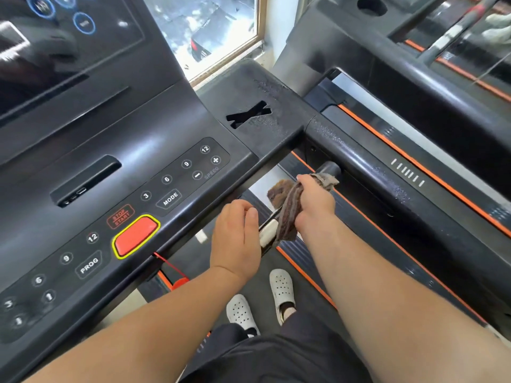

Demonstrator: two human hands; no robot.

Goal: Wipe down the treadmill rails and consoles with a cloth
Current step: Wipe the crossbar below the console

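Head view: right hand (315, 200) clenched round brown cloth (290, 214), grip wrapped over short grip bar (329, 169) below console (124, 172) edge, beside right rail (387, 172). Cloth bunched, one end draped toward left hand (237, 239). Left hand curled round white-and-metal sensor handle (267, 234), fingers bent, grip loosely closed on it. Red stop button (136, 235) just left of left hand. White clogs (260, 302) on belt (304, 272) below.

Glossy black plastic console (116, 150), rough brown woven cloth (290, 208), smooth droplet-speckled black rail (367, 167).
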